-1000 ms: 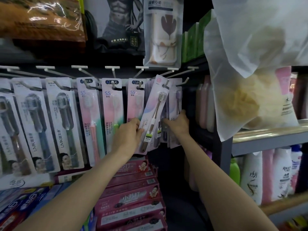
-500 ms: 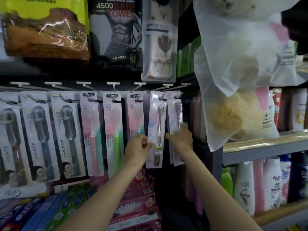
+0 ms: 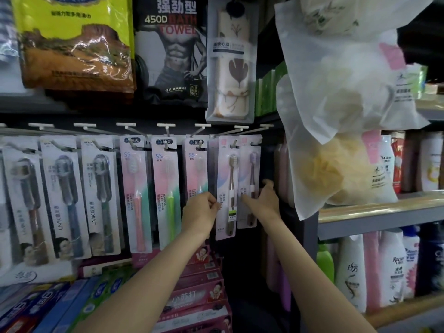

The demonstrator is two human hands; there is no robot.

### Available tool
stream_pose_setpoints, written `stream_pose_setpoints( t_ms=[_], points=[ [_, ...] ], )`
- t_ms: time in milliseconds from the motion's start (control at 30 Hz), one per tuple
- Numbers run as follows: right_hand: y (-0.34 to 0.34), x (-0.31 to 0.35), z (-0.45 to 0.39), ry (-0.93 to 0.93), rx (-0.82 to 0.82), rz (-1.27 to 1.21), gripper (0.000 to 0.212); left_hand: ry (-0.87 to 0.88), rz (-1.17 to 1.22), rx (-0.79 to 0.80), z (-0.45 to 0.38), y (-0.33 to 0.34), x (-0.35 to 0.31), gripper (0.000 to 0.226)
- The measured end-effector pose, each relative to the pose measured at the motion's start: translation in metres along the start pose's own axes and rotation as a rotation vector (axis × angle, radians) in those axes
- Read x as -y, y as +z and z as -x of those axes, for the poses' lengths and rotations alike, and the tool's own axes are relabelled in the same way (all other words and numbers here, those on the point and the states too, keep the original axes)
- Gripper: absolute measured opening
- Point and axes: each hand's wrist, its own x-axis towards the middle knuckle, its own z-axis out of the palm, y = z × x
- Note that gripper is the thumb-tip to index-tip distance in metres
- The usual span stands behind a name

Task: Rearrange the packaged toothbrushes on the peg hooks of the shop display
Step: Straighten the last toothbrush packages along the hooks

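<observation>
Left hand (image 3: 200,210) pinches the brown toothbrush pack (image 3: 227,188) by its left edge. Right hand (image 3: 263,197) grips the purple toothbrush pack (image 3: 249,181), apparently at its lower edges.

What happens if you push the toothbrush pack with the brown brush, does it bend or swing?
The brown-brush pack hangs from one peg hook, so it would probably swing. It looks like thin card with clear plastic, likely light and a bit bendy. The left hand pinches only its edge.
</observation>
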Motion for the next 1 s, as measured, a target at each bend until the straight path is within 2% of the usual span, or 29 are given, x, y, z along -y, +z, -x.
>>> stream_pose_setpoints(
  t_ms=[167,300,533,867,1000],
  points=[
    [0.001,0.016,-0.007,-0.034,-0.054,-0.151,0.056,-0.021,0.070,0.048,-0.003,0.000,-0.002,0.010],
    [0.002,0.024,-0.015,0.015,-0.075,-0.360,0.048,-0.042,0.169,0.070,-0.004,0.000,0.000,0.023],
    [-0.004,0.023,-0.020,0.008,-0.019,-0.465,0.038,-0.042,0.215,0.093,-0.011,-0.002,0.007,0.025],
    [0.000,0.013,-0.008,-0.059,-0.034,-0.332,0.048,0.039,0.092,0.080,0.001,-0.003,0.011,0.011],
    [-0.004,0.008,0.005,-0.137,-0.067,-0.171,0.055,0.231,-0.078,0.013,0.015,-0.018,0.010,0.011]
  ],
)
